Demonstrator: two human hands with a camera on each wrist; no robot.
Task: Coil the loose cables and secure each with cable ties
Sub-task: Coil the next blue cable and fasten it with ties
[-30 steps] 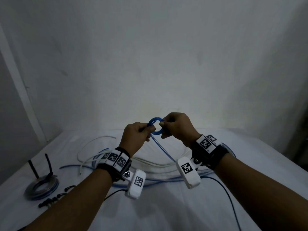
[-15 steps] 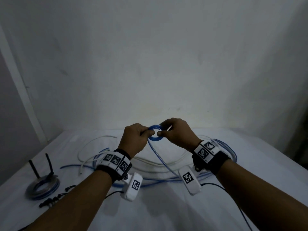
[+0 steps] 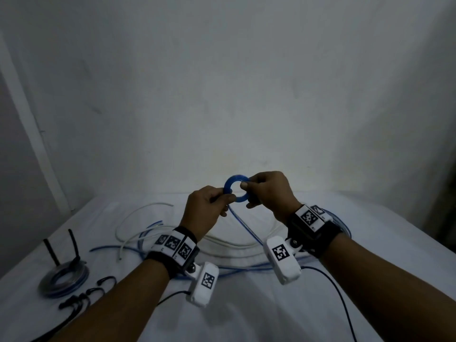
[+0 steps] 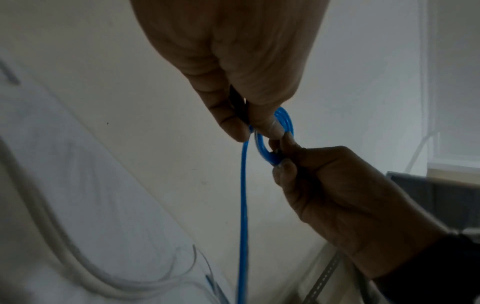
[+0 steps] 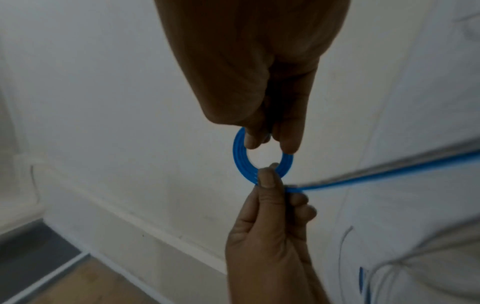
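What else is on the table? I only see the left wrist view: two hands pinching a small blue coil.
Observer: A finished coil lies near the table's left edge, with two black tie ends sticking up.
Visitor: Any ties left?
Observer: Yes, loose ties lie just in front of it.
Visitor: Is the blue coil nearly wound?
Observer: Probably not; below the blue coil, blue loops lie spread across the table.
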